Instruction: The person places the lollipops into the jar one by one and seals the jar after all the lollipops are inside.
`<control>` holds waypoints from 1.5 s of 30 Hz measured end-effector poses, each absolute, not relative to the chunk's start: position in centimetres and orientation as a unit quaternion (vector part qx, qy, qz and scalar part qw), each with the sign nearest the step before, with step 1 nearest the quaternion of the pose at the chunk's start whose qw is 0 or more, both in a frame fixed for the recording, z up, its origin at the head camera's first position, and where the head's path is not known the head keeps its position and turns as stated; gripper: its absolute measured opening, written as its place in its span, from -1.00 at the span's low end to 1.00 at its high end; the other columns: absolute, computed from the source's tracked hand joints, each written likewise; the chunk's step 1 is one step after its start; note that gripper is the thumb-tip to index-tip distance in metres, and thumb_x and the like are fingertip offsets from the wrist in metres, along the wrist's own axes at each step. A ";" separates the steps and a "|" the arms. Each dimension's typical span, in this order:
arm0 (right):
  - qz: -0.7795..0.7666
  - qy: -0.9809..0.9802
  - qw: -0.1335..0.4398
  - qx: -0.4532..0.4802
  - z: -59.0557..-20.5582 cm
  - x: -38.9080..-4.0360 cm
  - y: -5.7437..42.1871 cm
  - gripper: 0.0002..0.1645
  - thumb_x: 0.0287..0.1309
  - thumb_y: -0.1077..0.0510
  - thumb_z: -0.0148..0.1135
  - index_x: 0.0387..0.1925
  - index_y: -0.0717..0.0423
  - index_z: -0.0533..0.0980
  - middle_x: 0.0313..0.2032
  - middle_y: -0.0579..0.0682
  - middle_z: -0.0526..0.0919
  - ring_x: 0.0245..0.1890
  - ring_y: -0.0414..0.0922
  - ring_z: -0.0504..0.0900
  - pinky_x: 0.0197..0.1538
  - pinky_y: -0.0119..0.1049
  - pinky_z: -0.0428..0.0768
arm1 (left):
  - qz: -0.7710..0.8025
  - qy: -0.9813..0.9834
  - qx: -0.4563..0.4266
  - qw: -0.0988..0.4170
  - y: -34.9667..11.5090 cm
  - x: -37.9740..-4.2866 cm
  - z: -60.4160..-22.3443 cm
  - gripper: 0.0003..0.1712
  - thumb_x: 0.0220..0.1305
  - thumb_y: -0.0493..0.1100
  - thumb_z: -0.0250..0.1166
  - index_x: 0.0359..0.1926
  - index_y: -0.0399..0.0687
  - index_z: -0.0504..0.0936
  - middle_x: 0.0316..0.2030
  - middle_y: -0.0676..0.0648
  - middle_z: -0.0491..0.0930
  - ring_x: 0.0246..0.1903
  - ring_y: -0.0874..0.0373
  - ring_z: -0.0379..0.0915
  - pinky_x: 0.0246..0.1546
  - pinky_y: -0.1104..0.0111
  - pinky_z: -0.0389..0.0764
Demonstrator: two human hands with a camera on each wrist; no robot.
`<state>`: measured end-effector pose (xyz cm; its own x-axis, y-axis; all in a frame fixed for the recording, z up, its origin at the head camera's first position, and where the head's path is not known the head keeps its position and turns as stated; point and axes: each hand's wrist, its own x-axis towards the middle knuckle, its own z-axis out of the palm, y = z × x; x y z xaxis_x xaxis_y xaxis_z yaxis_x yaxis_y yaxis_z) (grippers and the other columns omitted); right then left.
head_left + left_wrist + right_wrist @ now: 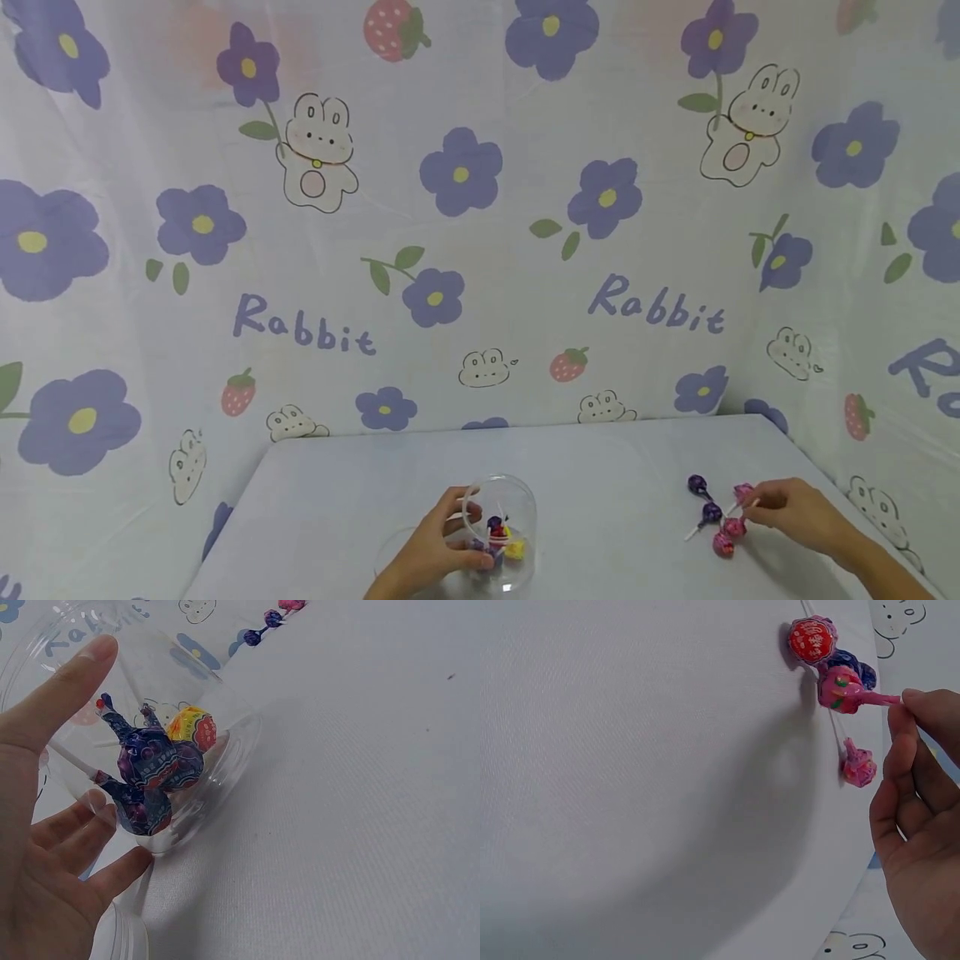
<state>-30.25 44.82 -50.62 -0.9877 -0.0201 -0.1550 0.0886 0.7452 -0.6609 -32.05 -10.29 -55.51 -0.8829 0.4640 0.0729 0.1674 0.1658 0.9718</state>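
My left hand (pixel 435 542) grips a clear plastic jar (pixel 528 508), thumb on one side and fingers on the other. Inside the jar lie several wrapped lollipops: dark purple ones (pixel 146 757) and a yellow one (pixel 193 727). At the right of the table, my right hand (pixel 798 512) pinches the stick end of a pink lollipop (pixel 841 691) between thumb and fingertip. Around it are another pink lollipop (pixel 859 766), a pink one with a red label (pixel 811 639) and two dark purple lollipops (pixel 697 484).
A white table (pixel 600 475) stands under both hands. Behind it hangs a white curtain (pixel 525 275) printed with rabbits, purple flowers and strawberries. Beside the left hand, a clear round plastic piece (pixel 124 937) shows partly, low in the left wrist view.
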 end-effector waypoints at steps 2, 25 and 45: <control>-0.356 0.932 0.070 0.016 -50.3 -30.3 44.8 -0.79 0.30 0.13 0.36 -0.14 0.19 0.68 -0.20 0.01 0.70 -0.21 -0.04 0.61 -0.17 -0.10 0.63 | 0.611 0.753 0.212 0.120 -10.3 -32.0 -55.5 -0.03 0.13 -0.05 0.63 0.46 0.03 0.29 0.23 -0.23 0.44 0.31 -0.33 0.38 0.18 -0.06 0.57; -0.452 0.888 0.059 -0.058 -47.2 -31.0 40.3 -0.77 0.40 0.17 0.29 -0.09 0.29 0.61 -0.13 0.14 0.72 -0.14 0.06 0.64 -0.14 -0.15 0.68 | 0.617 0.748 0.217 0.116 -10.3 -31.8 -55.3 -0.04 0.13 -0.12 0.63 0.45 0.04 0.29 0.21 -0.24 0.44 0.30 -0.32 0.39 0.19 -0.07 0.56; -0.498 0.857 0.039 -0.127 -45.6 -31.9 33.3 -0.87 0.38 0.23 0.31 -0.16 0.25 0.63 -0.13 0.13 0.72 -0.11 0.01 0.68 0.07 -0.02 0.68 | 0.611 0.756 0.203 0.120 -10.3 -32.0 -55.6 -0.02 0.10 -0.05 0.64 0.45 0.03 0.29 0.20 -0.22 0.46 0.30 -0.30 0.40 0.19 -0.08 0.56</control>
